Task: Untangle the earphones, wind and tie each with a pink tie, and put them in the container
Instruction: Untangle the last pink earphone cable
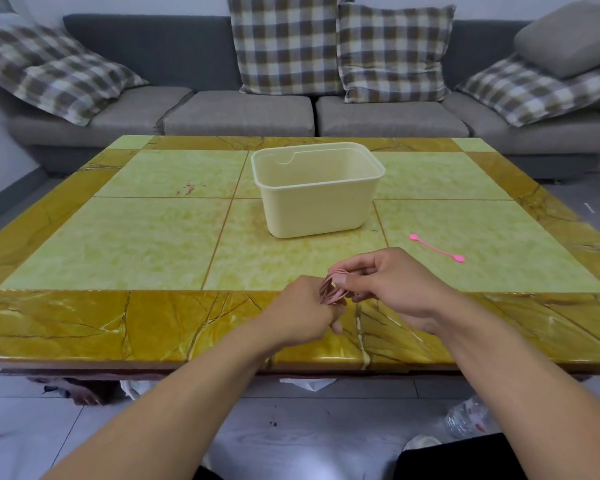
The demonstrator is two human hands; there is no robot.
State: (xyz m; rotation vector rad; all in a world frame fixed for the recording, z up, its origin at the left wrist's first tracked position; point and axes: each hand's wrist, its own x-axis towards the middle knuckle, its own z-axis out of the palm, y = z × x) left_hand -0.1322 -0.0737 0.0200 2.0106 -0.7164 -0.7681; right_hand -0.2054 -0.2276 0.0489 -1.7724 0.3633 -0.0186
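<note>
A pink earphone cord (333,289) is wound in a small coil between my two hands above the table's near edge. My left hand (302,313) holds the coil, its fingers curled under and mostly hidden. My right hand (388,285) pinches the coil's upper part between thumb and fingers. A cream plastic container (317,209) stands open beyond my hands, near the table's middle; I see nothing inside it. One pink tie (436,248) lies flat on the table to the right of my right hand.
The yellow-green tiled table (153,237) has a brown marbled border. A grey sofa (243,112) with checked cushions runs behind it. Plastic bags and clutter lie on the floor under and beside the table.
</note>
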